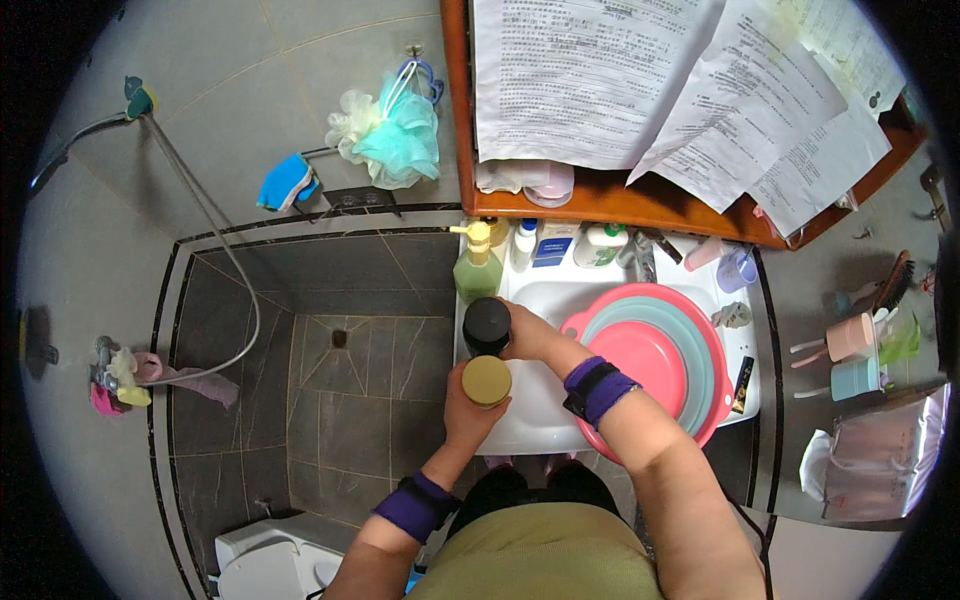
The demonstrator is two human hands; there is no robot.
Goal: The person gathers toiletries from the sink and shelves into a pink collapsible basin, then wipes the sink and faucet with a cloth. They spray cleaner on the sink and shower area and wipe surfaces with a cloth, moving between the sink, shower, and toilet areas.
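Observation:
My left hand [469,416] is closed around a container with a round yellow-gold lid [487,381], near the left edge of the white washbasin [525,427]. Just beyond it, my right hand [529,334] grips a dark bottle with a black cap [487,322]. The two containers stand close together; most of their bodies is hidden under the lids and my fingers. A green pump bottle with a yellow pump head [478,270] is behind the black cap. To the right, a pink and grey-blue plastic basin [645,352] rests over the sink, partly beneath my right forearm.
Along the back ledge stand a white bottle with a blue cap [524,244], a white pump bottle [601,246] and the faucet [643,259]. A purple cup [736,270] is at the back right. Above hangs a wooden cabinet [600,214] with printed papers [585,82]. A toilet [274,562] is lower left.

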